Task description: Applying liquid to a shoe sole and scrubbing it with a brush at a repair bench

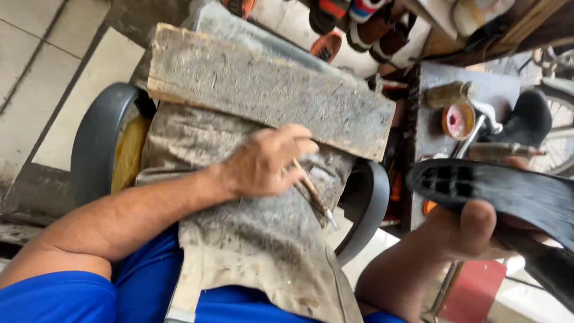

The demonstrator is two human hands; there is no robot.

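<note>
My left hand (266, 161) rests on a dirty grey cloth (257, 239) spread over my lap, fingers closed around a thin awl-like tool (315, 197) with a wooden handle and a metal tip pointing down-right. My right hand (472, 230) grips a black rubber shoe sole (508, 191), thumb on its underside, holding it out to the right, above the floor. A scarred wooden board (269, 90) lies across the cloth just beyond my left hand.
A grey round chair rim (95, 140) curves around me on the left, and another part (368, 209) on the right. A dark work stand (478, 96) carries a small pink-topped tin (457, 121) and tools. Several shoes (359, 24) lie at the top.
</note>
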